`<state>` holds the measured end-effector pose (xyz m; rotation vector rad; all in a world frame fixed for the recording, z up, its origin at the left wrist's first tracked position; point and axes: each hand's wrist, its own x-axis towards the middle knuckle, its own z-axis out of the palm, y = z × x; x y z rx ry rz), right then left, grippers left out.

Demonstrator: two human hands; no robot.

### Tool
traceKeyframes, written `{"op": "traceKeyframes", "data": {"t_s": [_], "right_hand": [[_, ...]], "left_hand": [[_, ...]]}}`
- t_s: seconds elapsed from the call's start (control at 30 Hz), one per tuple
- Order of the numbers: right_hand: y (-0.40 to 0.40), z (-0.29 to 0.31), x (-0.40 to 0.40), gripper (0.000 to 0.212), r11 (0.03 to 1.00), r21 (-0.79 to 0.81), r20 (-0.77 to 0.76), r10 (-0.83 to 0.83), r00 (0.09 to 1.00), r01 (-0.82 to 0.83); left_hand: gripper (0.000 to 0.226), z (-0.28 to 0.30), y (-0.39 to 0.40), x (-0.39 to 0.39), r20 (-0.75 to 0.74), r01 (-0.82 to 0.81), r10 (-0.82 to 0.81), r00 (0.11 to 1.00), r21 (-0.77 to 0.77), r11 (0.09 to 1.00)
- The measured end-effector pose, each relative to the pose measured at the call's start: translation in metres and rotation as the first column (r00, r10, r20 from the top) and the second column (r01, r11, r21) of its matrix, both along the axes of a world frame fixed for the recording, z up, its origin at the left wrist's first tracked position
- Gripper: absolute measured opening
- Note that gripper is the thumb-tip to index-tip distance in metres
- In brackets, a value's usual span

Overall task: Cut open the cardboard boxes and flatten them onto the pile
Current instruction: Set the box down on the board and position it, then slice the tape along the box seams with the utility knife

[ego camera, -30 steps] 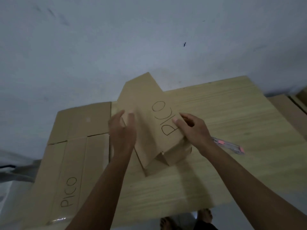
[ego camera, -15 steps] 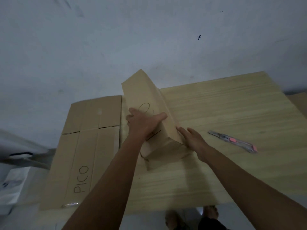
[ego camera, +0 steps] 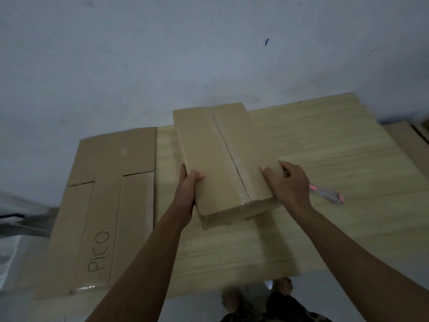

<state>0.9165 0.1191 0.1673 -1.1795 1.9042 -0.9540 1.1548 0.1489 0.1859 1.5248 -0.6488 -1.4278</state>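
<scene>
Off the left edge of the wooden table (ego camera: 325,228), overhanging it, a pile of flattened cardboard (ego camera: 102,205), long axis running from near edge to far edge, "PICO" handwritten near its close end and a strip of clear tape at the near left corner. Just right of the pile, on the bare wood toward the far left part of the table, a closed cardboard box (ego camera: 218,163), lying flat, long axis pointing away from the near edge toward the wall and slanting slightly left, taped centre seam facing up along that length. Gripping the box's left side near its close end, the left hand (ego camera: 186,189), thumb curled over the top face, fingers hidden down the side. On the right near corner of the box's top, the right hand (ego camera: 287,182), thumb laid on the top face and fingers wrapped over the right edge, holding it. Just right of that hand, partly hidden behind it, a utility knife (ego camera: 328,195) with pink accents, flat on the wood, slanting toward the table's right edge.
</scene>
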Motion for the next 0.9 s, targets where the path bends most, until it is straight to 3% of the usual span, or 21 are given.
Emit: {"op": "traceKeyframes", "data": {"t_s": [0.1, 0.23, 0.3, 0.4, 0.47, 0.53, 0.6, 0.7, 0.8, 0.9], "right_hand": [[0.009, -0.01, -0.008, 0.044, 0.999, 0.018, -0.034, 0.041, 0.999, -0.041], [0.015, -0.023, -0.02, 0.016, 0.994, 0.043, -0.067, 0.108, 0.992, -0.105], [0.014, -0.028, -0.028, 0.016, 0.99, 0.063, -0.109, 0.129, 0.986, -0.122], [0.009, -0.041, -0.047, 0.024, 0.991, 0.061, -0.225, 0.131, 0.966, -0.121], [0.006, -0.048, -0.06, 0.028, 0.987, 0.048, -0.354, 0.163, 0.921, -0.156], [0.002, -0.056, -0.071, 0.034, 0.978, 0.096, -0.504, 0.209, 0.838, -0.186], [-0.004, -0.059, -0.078, 0.036, 0.953, 0.223, -0.602, 0.3, 0.74, -0.205], [-0.014, -0.066, -0.086, 0.039, 0.892, 0.397, -0.598, 0.43, 0.676, -0.215], [-0.02, -0.076, -0.093, 0.039, 0.885, 0.418, -0.642, 0.446, 0.624, -0.203], [-0.027, -0.082, -0.103, 0.035, 0.893, 0.411, -0.651, 0.427, 0.628, -0.181]], "left_hand": [[0.054, -0.01, -0.005, -0.004, 0.141, -0.031, 0.026, 0.99, 0.035, 0.999], [0.09, -0.024, -0.011, 0.002, 0.475, 0.031, -0.054, 0.879, 0.056, 0.998], [0.095, -0.023, -0.017, 0.002, 0.649, 0.114, -0.12, 0.752, 0.051, 0.992], [0.084, -0.024, -0.031, -0.005, 0.883, 0.27, -0.179, 0.434, 0.062, 0.961], [0.069, -0.027, -0.042, -0.014, 0.947, 0.365, -0.2, 0.253, 0.098, 0.926], [0.055, -0.03, -0.054, -0.024, 0.965, 0.427, -0.207, 0.163, 0.12, 0.896], [0.047, -0.034, -0.064, -0.033, 0.978, 0.428, -0.161, 0.136, 0.089, 0.9], [0.044, -0.042, -0.073, -0.042, 0.992, 0.416, -0.026, 0.122, -0.027, 0.909], [0.036, -0.046, -0.083, -0.046, 0.994, 0.414, 0.072, 0.085, -0.101, 0.905], [0.026, -0.047, -0.095, -0.042, 0.993, 0.414, 0.064, 0.096, -0.098, 0.905]]}}
